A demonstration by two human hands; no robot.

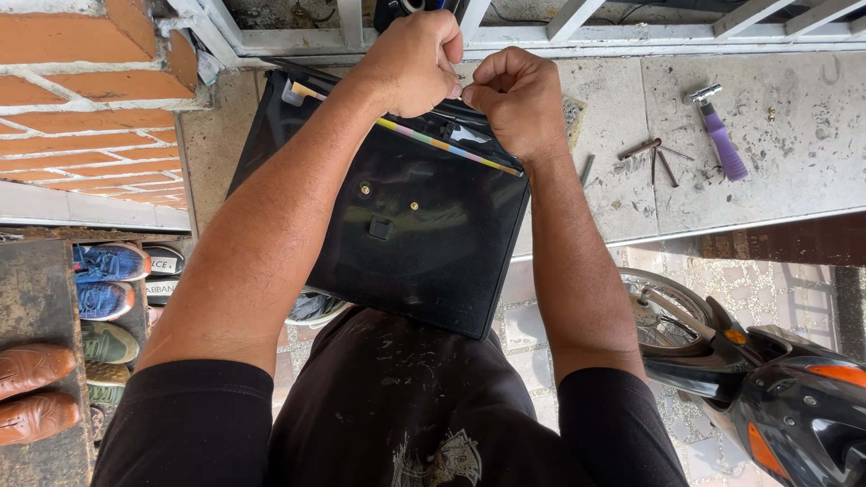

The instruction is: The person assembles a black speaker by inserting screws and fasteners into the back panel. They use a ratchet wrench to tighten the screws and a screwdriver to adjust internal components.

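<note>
- Black box (424,234): set at centre frame, propped against the torso and a concrete ledge (794,171); judged rigid, smooth, fairly light; best held by its edges.
- Left hand (410,63): at 12 o'clock, fist closed at the box's top rim; what is pinched cannot be told.
- Right hand (514,99): just beside it, fingers pressed together on something small.
- Striped strip (442,144): laid across the top.
- Purple tool (720,131) and nails (658,158): at 2 o'clock.
- Shoes (99,307): at 9 o'clock.
- Motorbike (776,388): at 4 o'clock.

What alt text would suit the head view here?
Both hands, left hand and right hand, pinch something small at the top edge of a black box resting on a concrete ledge. A purple-handled tool and nails lie to the right.
</note>
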